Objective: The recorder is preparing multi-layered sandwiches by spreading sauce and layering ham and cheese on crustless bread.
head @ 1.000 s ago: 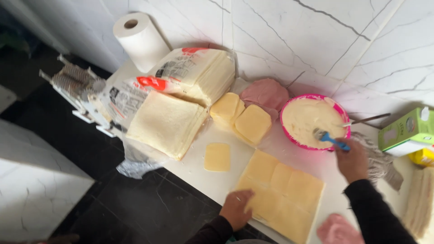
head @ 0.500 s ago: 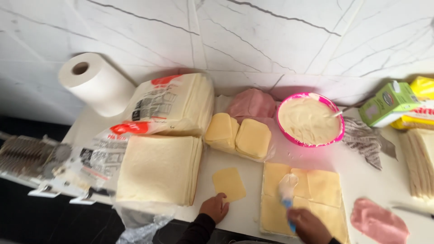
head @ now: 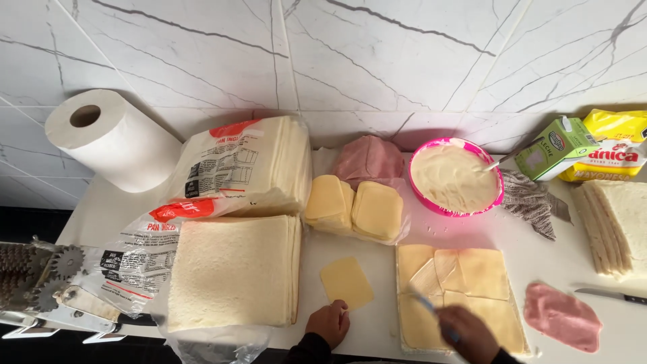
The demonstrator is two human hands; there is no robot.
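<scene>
White counter (head: 377, 317), bread stacks (head: 232, 273), cheese slice (head: 346, 282), pink bowl (head: 494, 197)

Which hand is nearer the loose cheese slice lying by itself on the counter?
Left. The left hand sits just below the single cheese slice, fingertips at its edge. The right hand is farther right, over the cheese-covered bread, holding a blue spatula.

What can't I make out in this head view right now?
- Blue spatula: motion-blurred; right hand covers its handle.
- Bread sheet under the cheese slices: its near edge is cut off by the frame bottom.
- Left hand: fingers curled; contact with the single cheese slice is unclear.
- Knife: handle cut off by the right edge.
</scene>
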